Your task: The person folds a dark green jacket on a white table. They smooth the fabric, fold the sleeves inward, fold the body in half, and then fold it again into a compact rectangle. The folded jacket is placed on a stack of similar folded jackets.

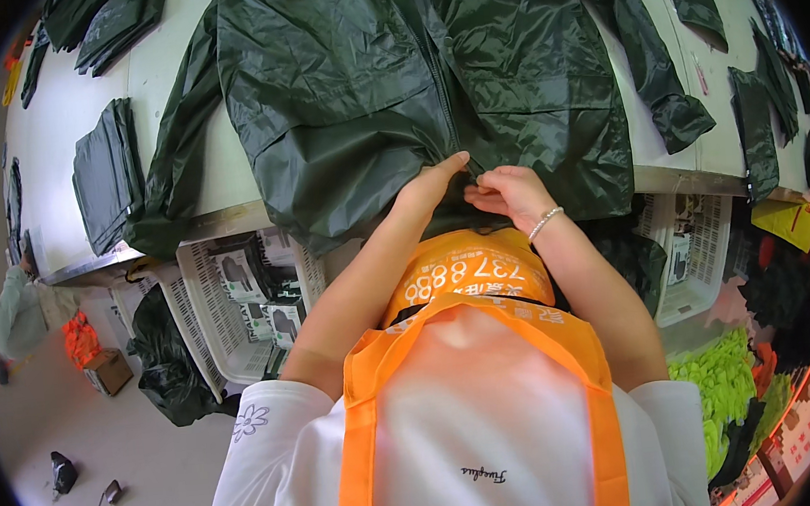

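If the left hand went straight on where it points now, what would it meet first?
The left hand would probably meet the dark green jacket, near its zipper; depth there is unclear.

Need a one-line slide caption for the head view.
Left hand and right hand close together at the front zipper of a dark green jacket on a pale table.

Both bare forearms angled inward, hands near each other, right fingers bent.

On white worktable: dark green jacket, spread front up; at left, folded dark stack; at right, folded dark piece.
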`<state>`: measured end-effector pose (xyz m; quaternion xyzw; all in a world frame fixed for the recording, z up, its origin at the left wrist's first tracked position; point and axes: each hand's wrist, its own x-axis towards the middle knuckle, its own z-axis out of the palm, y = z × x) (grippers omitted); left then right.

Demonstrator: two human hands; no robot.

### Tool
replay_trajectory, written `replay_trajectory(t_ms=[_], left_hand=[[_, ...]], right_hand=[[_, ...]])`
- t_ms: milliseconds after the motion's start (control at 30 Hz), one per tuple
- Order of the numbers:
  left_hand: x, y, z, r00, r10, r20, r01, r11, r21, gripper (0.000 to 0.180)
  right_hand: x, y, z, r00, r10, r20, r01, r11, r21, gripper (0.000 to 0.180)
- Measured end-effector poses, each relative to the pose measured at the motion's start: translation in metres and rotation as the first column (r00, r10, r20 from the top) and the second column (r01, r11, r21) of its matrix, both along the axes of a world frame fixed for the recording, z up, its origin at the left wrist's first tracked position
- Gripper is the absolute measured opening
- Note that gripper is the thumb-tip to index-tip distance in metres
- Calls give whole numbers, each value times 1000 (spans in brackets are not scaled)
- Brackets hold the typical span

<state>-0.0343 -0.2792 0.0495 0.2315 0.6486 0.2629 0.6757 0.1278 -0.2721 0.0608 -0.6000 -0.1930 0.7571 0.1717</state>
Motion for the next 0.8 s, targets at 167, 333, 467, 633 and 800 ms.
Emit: replay_trajectory(t_ms=[167, 333, 467, 633, 800], left_hand=[[-14, -15, -10, 950, 275, 145, -288, 955, 71, 27], [-11, -30, 0, 835, 514, 196, -539, 835, 110, 20], [-12, -32, 5, 848, 487, 209, -499, 867, 6, 20], [-11, -32, 5, 861, 488, 143, -490, 871, -23, 19], [-15, -29, 31, 841, 495, 219, -475, 869, -138, 20]], right_hand=[[-10, -9, 5, 952, -260, -159, 261, 965, -15, 10], [-30, -17, -1, 950, -266, -164, 272, 962, 11, 13], [-39, -23, 1, 938, -293, -186, 310, 948, 69, 15], [-45, -27, 2, 917, -339, -212, 359, 931, 66, 14], [-49, -30, 6, 912, -349, -217, 373, 924, 80, 12]])
